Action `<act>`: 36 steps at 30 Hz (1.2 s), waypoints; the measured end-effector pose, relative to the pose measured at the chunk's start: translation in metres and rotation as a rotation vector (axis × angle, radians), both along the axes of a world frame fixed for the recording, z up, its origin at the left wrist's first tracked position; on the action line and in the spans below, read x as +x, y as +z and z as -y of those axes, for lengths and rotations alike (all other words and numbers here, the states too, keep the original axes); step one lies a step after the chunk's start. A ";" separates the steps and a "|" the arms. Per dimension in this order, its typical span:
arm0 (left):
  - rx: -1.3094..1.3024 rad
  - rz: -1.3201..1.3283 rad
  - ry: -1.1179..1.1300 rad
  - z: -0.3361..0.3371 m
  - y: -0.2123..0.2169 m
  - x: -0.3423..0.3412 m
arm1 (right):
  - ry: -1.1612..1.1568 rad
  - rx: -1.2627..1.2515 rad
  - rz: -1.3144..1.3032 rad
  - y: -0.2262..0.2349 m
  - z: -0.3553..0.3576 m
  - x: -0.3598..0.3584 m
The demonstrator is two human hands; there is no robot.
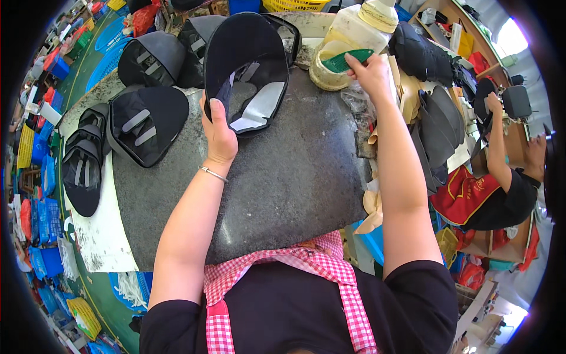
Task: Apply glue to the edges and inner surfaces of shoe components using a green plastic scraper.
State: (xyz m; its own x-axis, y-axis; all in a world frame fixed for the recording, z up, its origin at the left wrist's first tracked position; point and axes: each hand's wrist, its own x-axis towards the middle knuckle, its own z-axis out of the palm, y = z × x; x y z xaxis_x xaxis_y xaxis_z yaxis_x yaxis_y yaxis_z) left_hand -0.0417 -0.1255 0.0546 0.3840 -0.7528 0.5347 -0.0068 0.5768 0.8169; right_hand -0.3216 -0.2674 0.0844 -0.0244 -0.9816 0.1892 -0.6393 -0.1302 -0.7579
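My left hand (220, 131) grips the lower left edge of a black, rounded padded shell (244, 50), thumb over its rim. Inside that shell show pale grey patches and a strip. With my right hand (370, 75) I pinch a green plastic scraper (346, 60), its blade over the mouth of a yellowed, crusted pot (328, 78). The pot joins a larger cloudy plastic jug (361, 29), and what lies inside the pot is hard to see. Similar black shells with grey strips, one a heart-like shape (147, 125), lie at the left of the dark worktop (283, 177).
More shells (152, 59) stand at the back left, and smaller nested ones (82, 171) at the left edge. Right of the pot lie a clear plastic bag (356, 100), tan pieces (408, 88) and stacked dark grey shells (441, 127). Another person's arm (500, 144) is at work far right.
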 end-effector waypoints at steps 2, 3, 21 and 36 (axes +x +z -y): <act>-0.005 0.014 0.002 -0.002 0.001 -0.004 | 0.006 0.018 0.113 -0.003 -0.001 -0.007; -0.015 0.018 -0.006 0.001 0.000 -0.005 | 0.008 0.053 0.305 -0.007 0.000 -0.012; 0.129 -0.029 -0.028 0.014 -0.057 0.002 | 0.266 -0.224 0.046 -0.034 -0.063 0.100; 0.278 0.301 -0.009 -0.037 -0.008 0.034 | 0.493 -0.094 0.061 -0.030 -0.116 0.133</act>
State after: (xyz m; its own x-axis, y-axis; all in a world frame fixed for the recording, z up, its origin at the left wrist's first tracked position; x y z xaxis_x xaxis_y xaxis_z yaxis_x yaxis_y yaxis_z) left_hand -0.0082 -0.0889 0.0464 0.2341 -0.8872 0.3975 -0.2650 0.3352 0.9041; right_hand -0.1885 -0.1511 0.0549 0.4243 -0.8579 0.2898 -0.4392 -0.4749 -0.7626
